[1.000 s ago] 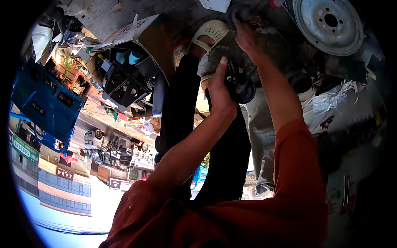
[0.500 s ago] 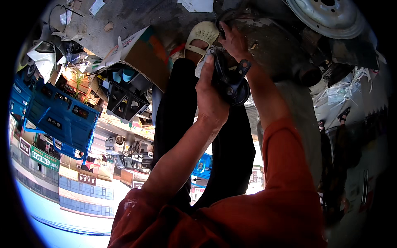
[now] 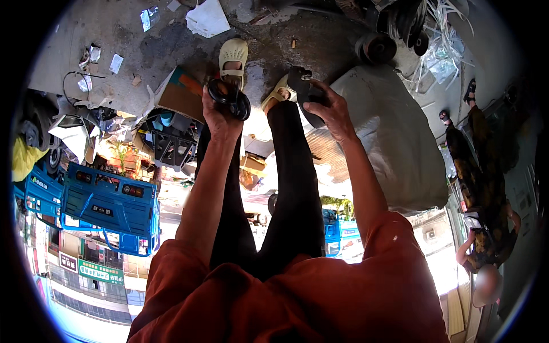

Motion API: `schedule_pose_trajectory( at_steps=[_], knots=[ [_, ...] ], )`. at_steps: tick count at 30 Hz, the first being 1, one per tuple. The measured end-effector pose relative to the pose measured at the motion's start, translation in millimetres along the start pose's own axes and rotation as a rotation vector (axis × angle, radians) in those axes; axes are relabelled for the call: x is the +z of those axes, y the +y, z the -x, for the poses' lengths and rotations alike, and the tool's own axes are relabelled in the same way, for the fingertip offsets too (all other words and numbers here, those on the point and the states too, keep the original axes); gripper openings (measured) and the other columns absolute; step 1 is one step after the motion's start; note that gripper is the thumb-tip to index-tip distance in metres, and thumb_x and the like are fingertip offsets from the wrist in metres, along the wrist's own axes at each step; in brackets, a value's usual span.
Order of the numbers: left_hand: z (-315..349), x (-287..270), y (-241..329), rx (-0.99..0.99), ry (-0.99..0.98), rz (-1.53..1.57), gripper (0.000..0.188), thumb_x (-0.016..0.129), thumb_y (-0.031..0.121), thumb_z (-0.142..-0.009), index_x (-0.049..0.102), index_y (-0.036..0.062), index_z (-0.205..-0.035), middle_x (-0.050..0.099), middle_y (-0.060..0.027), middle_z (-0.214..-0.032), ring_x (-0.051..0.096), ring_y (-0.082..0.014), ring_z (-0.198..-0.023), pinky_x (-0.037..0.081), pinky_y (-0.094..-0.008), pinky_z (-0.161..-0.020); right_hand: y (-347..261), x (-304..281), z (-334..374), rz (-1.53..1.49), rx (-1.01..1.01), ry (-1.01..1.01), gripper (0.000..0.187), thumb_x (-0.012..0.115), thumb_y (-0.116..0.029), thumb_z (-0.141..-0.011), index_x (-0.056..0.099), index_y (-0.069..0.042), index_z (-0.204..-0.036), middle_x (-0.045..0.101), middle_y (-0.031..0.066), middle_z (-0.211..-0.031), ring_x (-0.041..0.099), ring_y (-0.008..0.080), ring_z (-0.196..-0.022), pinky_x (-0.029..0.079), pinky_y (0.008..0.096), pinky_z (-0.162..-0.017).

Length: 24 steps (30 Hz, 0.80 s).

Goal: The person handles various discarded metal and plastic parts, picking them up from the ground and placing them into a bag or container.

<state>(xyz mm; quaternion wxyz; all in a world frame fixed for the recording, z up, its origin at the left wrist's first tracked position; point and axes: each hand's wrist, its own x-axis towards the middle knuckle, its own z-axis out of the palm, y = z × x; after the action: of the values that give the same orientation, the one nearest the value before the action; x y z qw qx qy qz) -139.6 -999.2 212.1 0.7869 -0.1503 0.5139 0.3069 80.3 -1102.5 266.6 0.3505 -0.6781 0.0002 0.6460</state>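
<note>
My left hand is closed round a black round part that shows two ring-like discs side by side; its exact kind is unclear. It is held above the cardboard box's edge and my cream clog. In my right hand is a flat, oblong black piece with a rounded far end, gripped between thumb and fingers. The piece hangs over my other clog, partly covering it. A gap separates the two held parts.
Left of my legs stand a torn cardboard box and a black plastic crate. On the right are a grey-covered bulk, wheel-like parts and tangled white strips. Another person is at far right; a blue truck is outside.
My hands have moved apart, the left one leftward with its black part. The right hand has come nearer with the oblong black piece. The view has shifted, showing both clogs.
</note>
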Motion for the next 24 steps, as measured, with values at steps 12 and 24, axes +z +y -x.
schedule_pose_trajectory(
  at_steps=[12,24],
  knots=[
    [60,72,-10,-0.641,-0.139,-0.044,0.062,0.065,0.033,-0.067,0.047,-0.0003,-0.116,0.048,-0.0111,-0.121,0.048,-0.0269,-0.1,0.043,-0.0374,-0.084,8,-107,385,-1.048,-0.133,0.209,0.076,0.071,-0.023,-0.061,0.032,0.004,-0.12,0.046,0.0089,-0.07,0.041,0.0107,-0.044,0.03,0.022,-0.039],
    [84,86,-50,-0.617,0.012,-0.318,0.055,0.06,0.044,-0.075,0.049,0.0047,-0.111,0.057,-0.0148,-0.099,0.057,-0.0293,-0.083,0.05,-0.0395,-0.073,137,-215,354,-0.233,-0.089,0.834,0.037,0.039,-0.003,-0.086,0.041,0.0,-0.123,0.048,0.0098,-0.12,0.049,0.0186,-0.1,0.041,0.0277,-0.082]
  ],
)
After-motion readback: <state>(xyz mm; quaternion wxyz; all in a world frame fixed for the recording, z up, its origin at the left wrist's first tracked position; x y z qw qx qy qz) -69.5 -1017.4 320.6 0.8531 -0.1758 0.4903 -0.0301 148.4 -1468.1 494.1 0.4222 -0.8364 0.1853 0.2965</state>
